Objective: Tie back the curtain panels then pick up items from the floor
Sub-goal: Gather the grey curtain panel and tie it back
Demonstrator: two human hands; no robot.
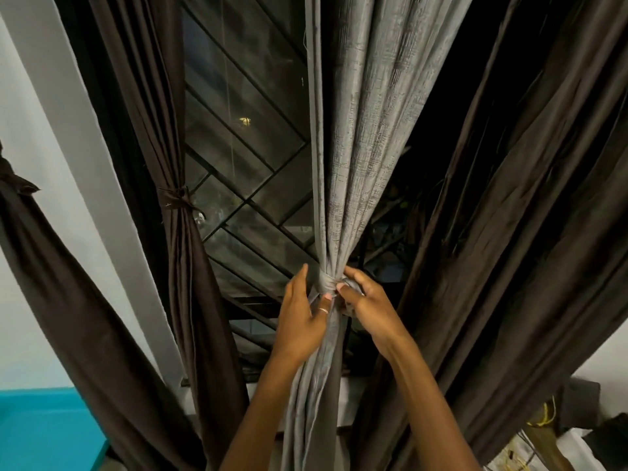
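At the middle of the head view hangs the grey curtain (pixel 353 147), gathered into a narrow waist where a tie band (pixel 327 282) of the same cloth wraps it. Both hands work at that band. The left hand (pixel 302 321) lies against the left side of the gathered cloth just below the band, fingers spread, thumb pressed to the knot; it looks to be steadying, not clamped. The right hand (pixel 368 305) is closed on a bunched end of the band, pinching it just right of the knot.

Left of the grey curtain, a brown curtain (pixel 183 253) is already cinched by its own dark tie (pixel 176 200), and another brown panel (pixel 68 300) further left also looks bound. Right of the grey curtain, a wide brown panel (pixel 509 215) hangs with no tie visible.

By this evidence the tying is partly done: the grey knot is being finished, the right panel probably remains, and the floor pickup has not begun. Clutter (pixel 543 433) shows low, right of the grey curtain.
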